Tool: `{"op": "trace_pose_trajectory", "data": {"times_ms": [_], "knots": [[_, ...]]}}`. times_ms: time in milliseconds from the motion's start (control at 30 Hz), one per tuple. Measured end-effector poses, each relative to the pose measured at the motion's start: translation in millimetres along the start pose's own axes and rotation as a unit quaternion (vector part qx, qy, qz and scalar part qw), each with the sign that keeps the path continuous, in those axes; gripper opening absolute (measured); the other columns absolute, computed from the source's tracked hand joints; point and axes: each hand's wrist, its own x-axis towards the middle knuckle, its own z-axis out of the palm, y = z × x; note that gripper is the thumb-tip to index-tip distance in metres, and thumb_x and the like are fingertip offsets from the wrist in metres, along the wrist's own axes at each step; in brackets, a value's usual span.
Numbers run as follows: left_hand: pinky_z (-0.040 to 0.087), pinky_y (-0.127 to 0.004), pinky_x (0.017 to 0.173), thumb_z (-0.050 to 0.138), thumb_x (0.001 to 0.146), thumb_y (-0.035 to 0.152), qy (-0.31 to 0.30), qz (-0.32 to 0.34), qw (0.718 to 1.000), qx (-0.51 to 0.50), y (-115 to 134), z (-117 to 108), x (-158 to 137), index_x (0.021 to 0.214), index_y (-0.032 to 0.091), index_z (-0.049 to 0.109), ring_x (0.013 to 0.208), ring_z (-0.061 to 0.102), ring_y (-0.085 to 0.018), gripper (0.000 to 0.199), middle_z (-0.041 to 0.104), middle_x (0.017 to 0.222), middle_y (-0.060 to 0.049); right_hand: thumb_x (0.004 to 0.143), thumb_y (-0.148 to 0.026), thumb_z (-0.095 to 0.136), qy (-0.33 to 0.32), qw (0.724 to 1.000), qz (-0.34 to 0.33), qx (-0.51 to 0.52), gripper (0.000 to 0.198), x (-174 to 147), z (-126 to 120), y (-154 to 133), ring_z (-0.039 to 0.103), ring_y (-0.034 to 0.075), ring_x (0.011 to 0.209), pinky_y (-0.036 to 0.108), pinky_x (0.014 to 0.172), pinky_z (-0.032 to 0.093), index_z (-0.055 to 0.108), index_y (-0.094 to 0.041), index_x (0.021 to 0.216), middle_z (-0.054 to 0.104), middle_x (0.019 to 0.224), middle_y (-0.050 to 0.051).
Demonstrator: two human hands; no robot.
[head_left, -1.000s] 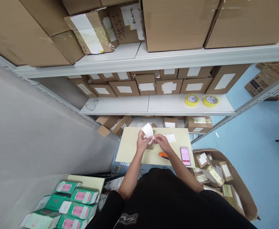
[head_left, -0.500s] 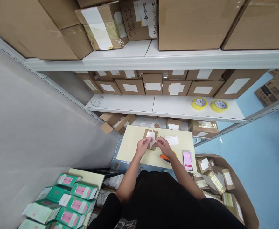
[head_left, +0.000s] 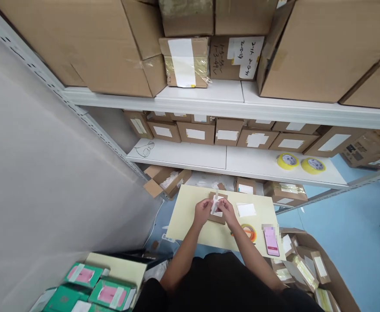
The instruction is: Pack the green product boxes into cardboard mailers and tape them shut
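Observation:
Over a small flat cardboard box (head_left: 217,219) on the cream tabletop, both of my hands work on a thin white slip (head_left: 215,205). My left hand (head_left: 202,211) pinches its left side, fingers closed. My right hand (head_left: 226,209) pinches the other side. Part of the slip is hidden by the fingers, and white paper also shows on the box's top face beneath. Right of the box lies a white sheet (head_left: 246,209). A yellow tape roll (head_left: 252,228) rests by my right forearm, with something orange at it, partly covered by the arm.
A phone (head_left: 271,241) lies at the table's (head_left: 185,216) right edge. Beyond rises a white shelf (head_left: 190,154) with labelled cartons, glasses (head_left: 147,149) and two tape rolls (head_left: 287,161). A big carton (head_left: 334,284) of small boxes stands right; green boxes (head_left: 110,294) sit lower left.
My view has shifted, so the table sits lower and farther right in the picture. My hands stay at the box; the slip now looks narrower and more upright between my fingers.

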Motion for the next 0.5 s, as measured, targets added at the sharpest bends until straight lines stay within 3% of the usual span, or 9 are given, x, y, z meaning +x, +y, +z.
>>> {"op": "trace_pose_trajectory", "data": {"times_ms": [100,167,267,367,433,500], "knots": [[0.054,-0.028,0.067,0.078,0.073,0.066,0.003,0.005,1.000,-0.012,-3,-30,11,0.091,0.016,0.079,0.074,0.068,-0.020,0.053,0.072,0.072,-0.005,0.072,-0.058,0.085,-0.002,0.999,-0.014,-0.030,0.041,9,26,2,0.061,0.017,0.069,0.031,0.070,0.053,0.063,-0.024,0.077,0.066,0.071,-0.001],[0.052,-0.027,0.066,0.078,0.072,0.068,0.043,-0.003,0.998,-0.053,-6,-57,21,0.091,0.015,0.078,0.071,0.067,-0.018,0.056,0.072,0.072,-0.005,0.071,-0.056,0.088,0.000,1.000,-0.008,-0.014,0.041,16,35,5,0.062,0.018,0.072,0.031,0.073,0.054,0.063,-0.023,0.075,0.068,0.077,0.000],[0.049,-0.026,0.064,0.077,0.068,0.072,0.192,-0.001,0.974,-0.122,-10,-108,37,0.086,0.015,0.073,0.066,0.062,-0.015,0.059,0.069,0.072,-0.003,0.069,-0.050,0.089,0.057,0.997,-0.012,0.052,0.039,31,40,16,0.063,0.017,0.073,0.031,0.074,0.056,0.060,-0.023,0.073,0.069,0.076,-0.001],[0.046,-0.027,0.065,0.073,0.072,0.072,0.375,0.020,0.916,-0.142,-10,-164,40,0.083,0.016,0.069,0.067,0.059,-0.014,0.057,0.064,0.070,-0.001,0.065,-0.044,0.088,0.175,0.980,-0.029,0.085,0.039,50,50,39,0.058,0.014,0.063,0.027,0.064,0.052,0.054,-0.024,0.068,0.061,0.063,-0.005],[0.044,-0.027,0.063,0.070,0.077,0.071,0.425,0.039,0.896,-0.123,-6,-196,32,0.085,0.016,0.070,0.066,0.056,-0.014,0.055,0.062,0.069,0.000,0.063,-0.039,0.086,0.210,0.974,-0.019,0.086,0.036,67,69,59,0.057,0.013,0.060,0.025,0.059,0.049,0.055,-0.024,0.071,0.059,0.063,-0.006],[0.043,-0.026,0.061,0.069,0.081,0.069,0.420,0.062,0.899,-0.106,-1,-222,19,0.089,0.015,0.072,0.065,0.055,-0.014,0.054,0.063,0.070,0.000,0.060,-0.034,0.086,0.191,0.978,0.012,0.084,0.035,86,102,79,0.062,0.014,0.065,0.024,0.059,0.050,0.059,-0.024,0.080,0.065,0.070,-0.005]]}}
